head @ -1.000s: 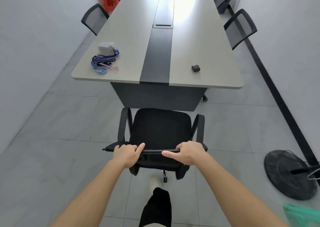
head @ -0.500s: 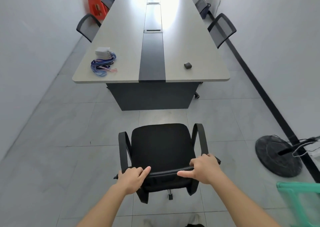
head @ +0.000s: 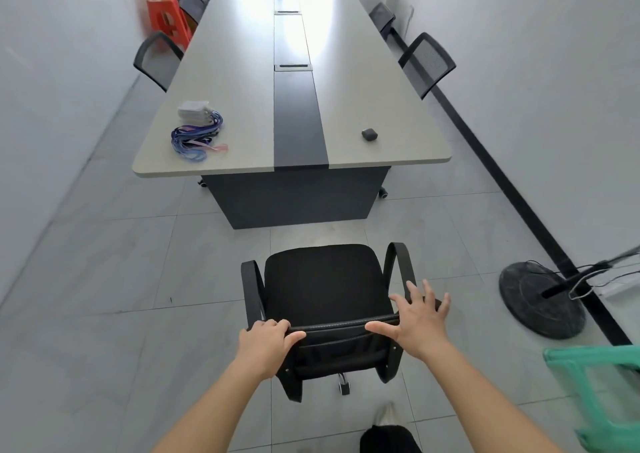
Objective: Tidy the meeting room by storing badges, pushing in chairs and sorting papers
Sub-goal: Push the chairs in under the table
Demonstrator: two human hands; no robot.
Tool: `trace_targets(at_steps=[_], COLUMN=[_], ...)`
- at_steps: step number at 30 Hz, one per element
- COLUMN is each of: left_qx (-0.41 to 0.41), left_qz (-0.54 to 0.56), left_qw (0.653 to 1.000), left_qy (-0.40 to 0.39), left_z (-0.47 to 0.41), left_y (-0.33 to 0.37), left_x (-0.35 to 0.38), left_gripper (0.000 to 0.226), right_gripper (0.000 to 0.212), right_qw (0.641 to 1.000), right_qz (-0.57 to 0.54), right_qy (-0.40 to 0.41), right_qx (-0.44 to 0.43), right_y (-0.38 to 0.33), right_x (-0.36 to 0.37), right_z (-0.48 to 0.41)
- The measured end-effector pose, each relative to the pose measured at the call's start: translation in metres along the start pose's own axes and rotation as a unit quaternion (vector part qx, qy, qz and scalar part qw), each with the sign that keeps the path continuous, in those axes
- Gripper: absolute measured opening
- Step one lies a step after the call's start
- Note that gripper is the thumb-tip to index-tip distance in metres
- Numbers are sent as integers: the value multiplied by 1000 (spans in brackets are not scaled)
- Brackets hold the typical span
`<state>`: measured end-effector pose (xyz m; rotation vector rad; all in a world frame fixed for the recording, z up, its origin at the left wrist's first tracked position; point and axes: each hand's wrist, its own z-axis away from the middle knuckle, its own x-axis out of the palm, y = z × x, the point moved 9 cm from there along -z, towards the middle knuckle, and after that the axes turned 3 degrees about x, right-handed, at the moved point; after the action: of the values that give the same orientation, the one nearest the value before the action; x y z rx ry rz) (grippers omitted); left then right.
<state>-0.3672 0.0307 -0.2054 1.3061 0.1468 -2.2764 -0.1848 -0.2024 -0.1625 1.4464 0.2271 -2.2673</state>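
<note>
A black office chair (head: 323, 290) stands on the tiled floor, well back from the near end of the long meeting table (head: 242, 82). My left hand (head: 266, 343) grips the top edge of the chair's backrest at its left side. Over the right side of the backrest my right hand (head: 417, 317) is spread with straight fingers, its thumb along the top edge. On the table's near left corner lies a pile of badges with blue and pink lanyards (head: 199, 130).
A small dark object (head: 369, 134) lies on the table's near right part. Black chairs stand along both long sides (head: 157, 59) (head: 427, 61). A round fan base (head: 540, 298) with a cable sits at the right wall. A green plastic stool (head: 595, 393) is at lower right.
The chair and I have moved backward, away from the table end. My right hand has let go of the backrest and spread its fingers; my left hand still grips.
</note>
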Motion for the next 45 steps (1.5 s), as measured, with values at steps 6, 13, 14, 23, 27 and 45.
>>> trace_targets(at_steps=[6, 13, 14, 23, 27, 45], left_qx=[-32, -65, -72, -160, -160, 3], left_qz=[12, -24, -37, 73, 93, 10], left_qw=[999, 996, 995, 980, 977, 991], left_qy=[27, 55, 59, 93, 103, 134], left_z=[-39, -98, -103, -173, -199, -272], left_y=[-16, -8, -7, 5, -8, -62], left_x=[-22, -59, -64, -109, -126, -243], left_gripper=[55, 50, 48, 56, 55, 48], right_gripper=[114, 106, 107, 100, 89, 94], right_qw=[1000, 997, 997, 992, 990, 992], right_qz=[-16, -16, -17, -45, -56, -105], right_qy=[7, 46, 47, 34, 17, 64], right_qx=[-17, -63, -67, -108, -129, -35], right_y=[-14, -14, -15, -17, -32, -40], right_x=[-25, -59, -64, -108, -125, -174], right_z=[-46, -126, -135, -231, -253, -278])
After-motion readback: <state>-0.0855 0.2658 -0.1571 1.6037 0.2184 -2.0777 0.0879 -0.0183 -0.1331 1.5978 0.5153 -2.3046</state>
